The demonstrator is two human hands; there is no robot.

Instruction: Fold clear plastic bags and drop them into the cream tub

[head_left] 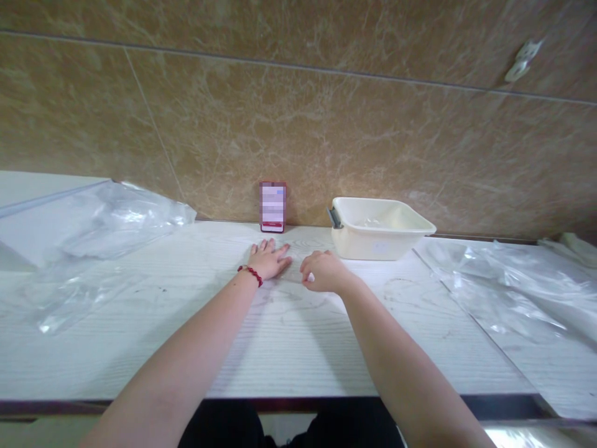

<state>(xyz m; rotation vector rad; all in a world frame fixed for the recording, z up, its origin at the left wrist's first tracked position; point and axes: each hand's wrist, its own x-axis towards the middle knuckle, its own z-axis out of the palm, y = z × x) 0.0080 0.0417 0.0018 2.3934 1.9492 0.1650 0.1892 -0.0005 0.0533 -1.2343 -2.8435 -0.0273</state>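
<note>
My left hand lies palm down on the pale wood-grain tabletop, fingers spread, with a red bead bracelet at the wrist. Just to its right, my right hand is closed in a fist-like grip. A small white piece shows between its fingers; its kind is too small to tell. Between the hands, a faint see-through patch shows on the table, perhaps clear plastic, but I cannot make it out well. A phone with a lit screen leans upright against the wall beyond my left hand.
A cream plastic basin with a grey handle clip stands by the wall, beyond my right hand. Clear plastic bags lie at the left, and more clear plastic sheeting covers the right side. A marbled tile wall bounds the back.
</note>
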